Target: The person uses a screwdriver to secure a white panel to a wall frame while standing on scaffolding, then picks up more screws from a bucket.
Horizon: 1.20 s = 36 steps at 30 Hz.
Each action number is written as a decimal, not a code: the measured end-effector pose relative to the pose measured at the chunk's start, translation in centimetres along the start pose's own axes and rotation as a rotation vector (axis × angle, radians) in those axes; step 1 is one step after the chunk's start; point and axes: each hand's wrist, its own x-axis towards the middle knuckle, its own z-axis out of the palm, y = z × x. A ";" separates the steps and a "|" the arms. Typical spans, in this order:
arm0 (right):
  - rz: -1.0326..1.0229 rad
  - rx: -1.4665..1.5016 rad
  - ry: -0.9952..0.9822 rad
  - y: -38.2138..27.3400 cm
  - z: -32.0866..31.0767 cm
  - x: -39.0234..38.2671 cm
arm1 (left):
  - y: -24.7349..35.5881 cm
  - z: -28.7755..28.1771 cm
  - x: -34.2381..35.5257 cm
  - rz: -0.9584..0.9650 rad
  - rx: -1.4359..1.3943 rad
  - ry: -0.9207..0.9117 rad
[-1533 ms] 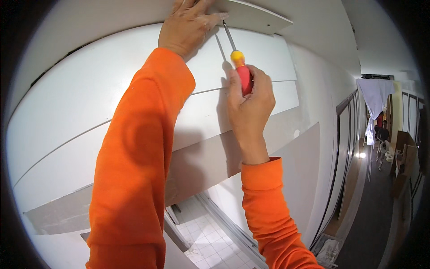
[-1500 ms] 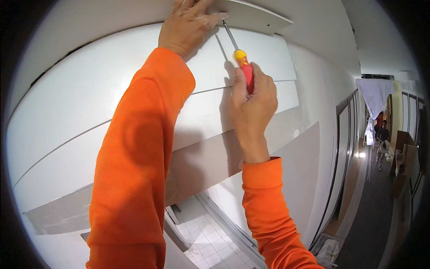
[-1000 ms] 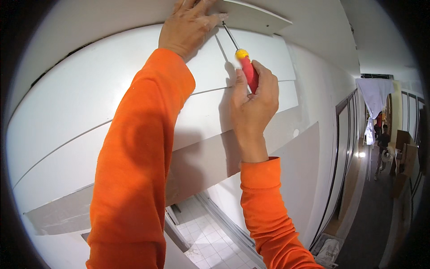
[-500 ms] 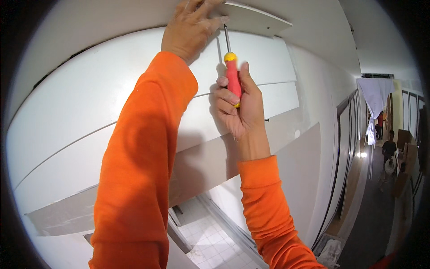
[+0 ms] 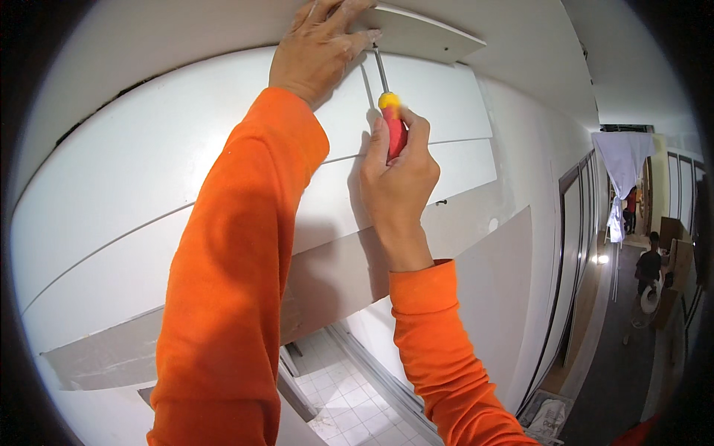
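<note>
My right hand (image 5: pixel 400 175) is wrapped round the red and yellow handle of a screwdriver (image 5: pixel 396 128), with the shaft pointing up. Its tip meets a small dark screw at the lower edge of a flat white panel piece (image 5: pixel 428 33) overhead. Against that piece rests my left hand (image 5: pixel 316 56), its fingers stretched out and apart. The left fingertip nearest the screw lies right beside the screwdriver's tip. A second dark screw head (image 5: pixel 446 49) shows farther right on the same piece.
Below are white wall boards (image 5: pixel 223 163) with a grey strip under them. A dark screw (image 5: pixel 442 202) sticks out right of my right wrist. Through a lower opening shows a tiled floor (image 5: pixel 346 401). At far right, a person (image 5: pixel 648 262) stands in a corridor near a hanging white sheet (image 5: pixel 626 160).
My right hand has turned about the screwdriver handle, from palm showing to its back showing. The handle has shifted slightly right and down. My left hand stays in place.
</note>
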 end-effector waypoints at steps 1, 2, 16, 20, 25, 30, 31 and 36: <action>0.017 0.094 0.017 -0.1 0.2 -0.1 | 0.0 0.1 -0.1 0.000 0.007 -0.008; 0.101 0.232 0.000 -0.3 0.4 0.2 | 0.0 0.2 -0.2 0.003 0.010 -0.012; -0.225 0.004 0.082 1.0 -0.1 0.2 | -0.3 0.1 -0.2 0.006 -0.031 0.022; -0.192 0.009 0.076 1.1 0.2 0.1 | 0.0 0.0 -0.1 0.010 -0.003 0.028; 0.399 0.655 -0.054 0.1 0.1 0.3 | 0.1 0.3 -0.5 0.012 0.010 0.024; 0.728 0.889 -0.256 -1.0 -1.9 1.6 | -0.1 -0.1 -0.1 -0.002 -0.031 0.029; 0.692 0.821 -0.257 -1.1 -1.7 1.6 | -0.1 0.0 -0.1 0.016 0.008 0.031; -0.208 0.028 0.119 1.5 0.1 0.6 | -0.1 -0.5 -0.2 0.011 -0.012 0.023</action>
